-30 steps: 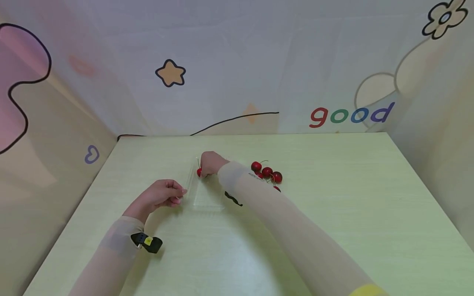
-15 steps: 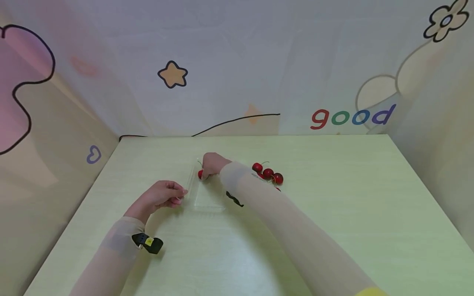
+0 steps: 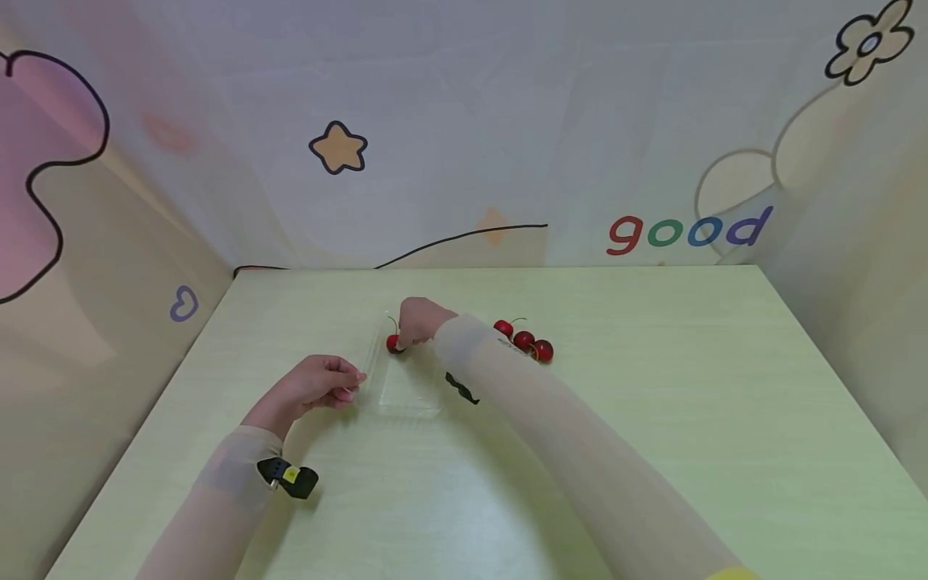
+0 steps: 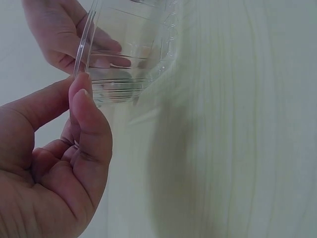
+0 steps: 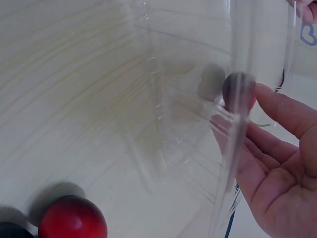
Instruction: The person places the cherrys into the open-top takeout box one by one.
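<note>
A clear plastic box (image 3: 408, 408) lies on the table with its near end toward me. My left hand (image 3: 319, 380) is at the box's left side. In the left wrist view, thumb and index finger of the left hand (image 4: 69, 144) pinch the box's rim. My right hand (image 3: 423, 321) is over the far part of the box, holding a red cherry (image 3: 394, 344) with its stem up. In the right wrist view the held cherry (image 5: 238, 92) shows through the clear wall, between thumb and fingers. Whether it touches the box floor I cannot tell.
To the right of the box lie several loose cherries (image 3: 524, 340), partly hidden by the right sleeve. One loose cherry (image 5: 73, 220) shows in the right wrist view. A printed cloth backdrop (image 3: 449, 145) stands behind the pale table (image 3: 674, 387).
The right hand has shifted slightly to the right and the cherry in it has come a little lower, showing more of itself. The left hand stays at the box's rim.
</note>
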{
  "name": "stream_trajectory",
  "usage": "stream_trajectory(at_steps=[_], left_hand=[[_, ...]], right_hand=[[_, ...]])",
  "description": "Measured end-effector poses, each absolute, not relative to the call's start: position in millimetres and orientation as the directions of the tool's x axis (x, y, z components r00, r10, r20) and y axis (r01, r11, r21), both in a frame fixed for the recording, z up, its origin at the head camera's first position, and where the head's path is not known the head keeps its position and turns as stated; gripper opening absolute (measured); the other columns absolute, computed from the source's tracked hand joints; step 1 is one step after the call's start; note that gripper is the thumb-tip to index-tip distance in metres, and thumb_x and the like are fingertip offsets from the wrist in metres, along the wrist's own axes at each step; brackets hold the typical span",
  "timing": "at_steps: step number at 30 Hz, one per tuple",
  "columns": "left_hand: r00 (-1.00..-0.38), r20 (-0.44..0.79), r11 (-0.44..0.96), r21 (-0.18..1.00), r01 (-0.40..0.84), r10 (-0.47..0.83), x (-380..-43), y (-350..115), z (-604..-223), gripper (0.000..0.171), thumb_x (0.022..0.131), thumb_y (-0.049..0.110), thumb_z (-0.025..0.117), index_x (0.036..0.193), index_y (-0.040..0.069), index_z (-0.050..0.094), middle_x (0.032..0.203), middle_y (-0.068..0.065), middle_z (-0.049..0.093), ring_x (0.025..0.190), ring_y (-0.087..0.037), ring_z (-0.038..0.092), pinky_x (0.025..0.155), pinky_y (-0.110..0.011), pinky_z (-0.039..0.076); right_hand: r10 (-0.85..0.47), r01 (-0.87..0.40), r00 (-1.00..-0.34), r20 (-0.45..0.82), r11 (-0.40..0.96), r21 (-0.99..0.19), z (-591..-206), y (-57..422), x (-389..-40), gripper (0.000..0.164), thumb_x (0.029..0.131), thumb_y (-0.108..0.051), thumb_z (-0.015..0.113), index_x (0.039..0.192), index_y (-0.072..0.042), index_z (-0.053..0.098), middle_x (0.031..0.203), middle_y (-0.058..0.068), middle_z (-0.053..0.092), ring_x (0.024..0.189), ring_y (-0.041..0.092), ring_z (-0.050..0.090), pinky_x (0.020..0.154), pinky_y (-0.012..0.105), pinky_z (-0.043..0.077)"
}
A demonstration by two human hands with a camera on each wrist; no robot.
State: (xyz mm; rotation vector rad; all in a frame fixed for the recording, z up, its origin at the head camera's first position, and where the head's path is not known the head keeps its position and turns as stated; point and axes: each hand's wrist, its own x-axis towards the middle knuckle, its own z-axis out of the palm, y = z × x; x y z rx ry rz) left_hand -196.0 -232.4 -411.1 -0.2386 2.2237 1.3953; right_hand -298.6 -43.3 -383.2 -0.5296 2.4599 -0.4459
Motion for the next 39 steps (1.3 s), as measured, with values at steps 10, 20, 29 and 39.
stream_trajectory(at_steps=[10,20,29,39], left_hand=[[-0.855,-0.511,0.466,0.78,-0.417,0.091,-196,-232,-411,0.022,0.102,0.016,0.062,0.115,-0.003,0.063,0.084,-0.001,0.065,0.069,-0.011,0.059,0.068,-0.021,0.056],[-0.857,-0.508,0.468,0.781,-0.413,0.091,-197,-233,-412,0.023,0.103,0.016,0.061,0.116,-0.002,0.063,0.086,-0.001,0.065,0.07,-0.011,0.059,0.068,-0.021,0.056],[-0.859,-0.504,0.462,0.785,-0.413,0.089,-194,-234,-413,0.021,0.103,0.015,0.061,0.115,-0.002,0.063,0.086,-0.002,0.064,0.07,-0.011,0.059,0.068,-0.022,0.056],[-0.864,-0.495,0.467,0.786,-0.405,0.085,-193,-232,-412,0.019,0.102,0.013,0.061,0.114,-0.003,0.062,0.086,-0.002,0.064,0.069,-0.011,0.059,0.067,-0.022,0.055]], right_hand=[[-0.494,-0.232,-0.742,-0.453,0.823,-0.518,-368,-35,-300,0.034,0.101,-0.016,0.065,0.132,-0.004,0.066,0.13,0.013,0.069,0.109,0.022,0.067,0.102,0.033,0.055],[-0.556,-0.292,-0.743,-0.372,0.77,-0.568,-361,-23,-301,0.036,0.101,-0.017,0.065,0.134,-0.004,0.064,0.129,0.014,0.07,0.113,0.025,0.068,0.101,0.036,0.056],[-0.628,-0.399,-0.746,-0.221,0.688,-0.607,-356,-5,-288,0.031,0.099,-0.015,0.065,0.128,-0.004,0.068,0.127,0.012,0.07,0.118,0.024,0.063,0.104,0.034,0.052],[-0.609,-0.374,-0.779,-0.148,0.641,-0.671,-354,27,-269,0.029,0.099,-0.016,0.067,0.126,-0.006,0.068,0.122,0.01,0.072,0.117,0.026,0.067,0.101,0.035,0.055]])
